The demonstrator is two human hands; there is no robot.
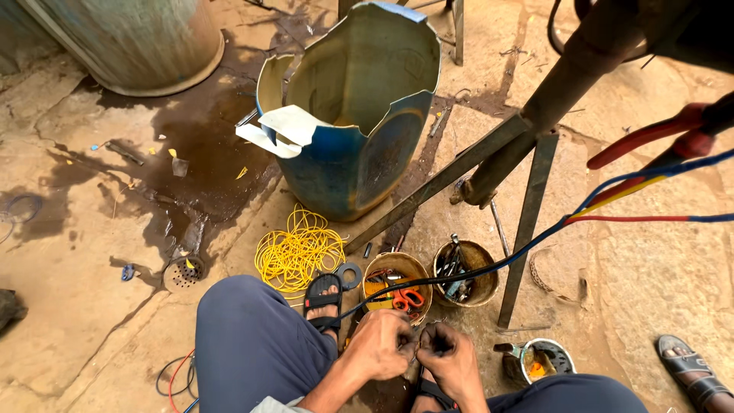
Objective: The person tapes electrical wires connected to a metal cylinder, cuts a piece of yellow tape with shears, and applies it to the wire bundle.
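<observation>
Stone floor was wet, cluttered. Left hand (380, 346) and right hand (449, 358) both pinched shut on the wire ends (418, 350) between the knees (strands tiny). Best kept taut, clear of the tool tin (397, 288).

Our left hand (380, 344) and right hand (449, 359) pinch the wire bundle (535, 239) between our knees, above tins (396, 284) of tools, beside yellow wire (297, 251) and a cut blue drum (359, 115).
</observation>
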